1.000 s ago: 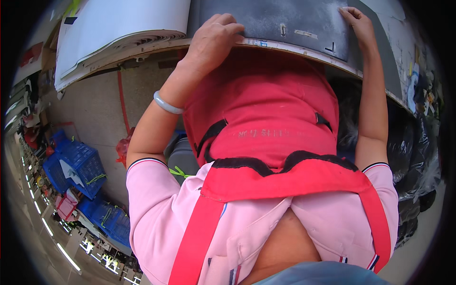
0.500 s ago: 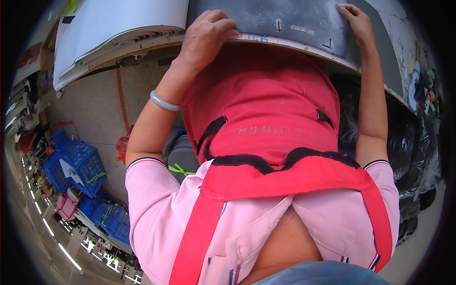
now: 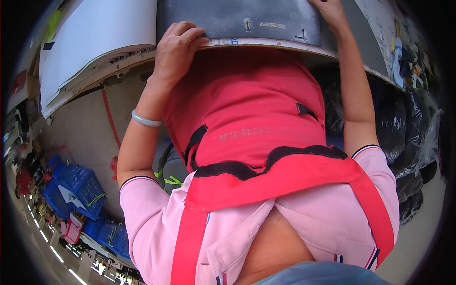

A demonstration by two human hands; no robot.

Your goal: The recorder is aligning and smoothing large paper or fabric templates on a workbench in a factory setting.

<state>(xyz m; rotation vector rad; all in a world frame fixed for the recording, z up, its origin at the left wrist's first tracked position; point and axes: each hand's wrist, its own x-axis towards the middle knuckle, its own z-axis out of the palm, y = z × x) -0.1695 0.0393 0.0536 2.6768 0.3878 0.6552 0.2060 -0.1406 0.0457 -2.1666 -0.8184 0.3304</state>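
A dark grey sheet with pale smudges, a small slot and corner marks lies on the worktable, reaching its front edge. My left hand is at the near left part of this sheet, fingers bent over its front edge with the thumb side low. At the sheet's right side, my right hand pinches near the edge; the top of the picture cuts off part of it. Beneath the grey sheet's right side shows another dark sheet. To the left of my left hand lies a thick stack of white sheets with curled front edges.
The worktable's front edge runs across close to my red apron. Blue plastic crates stand on the floor at the left. Black plastic bags are piled at the right, below the table. A grey seat is beside me.
The whole view has shifted, so the table and both hands appear farther left. My left hand has come slightly nearer over the front edge; my right hand keeps its place on the sheet.
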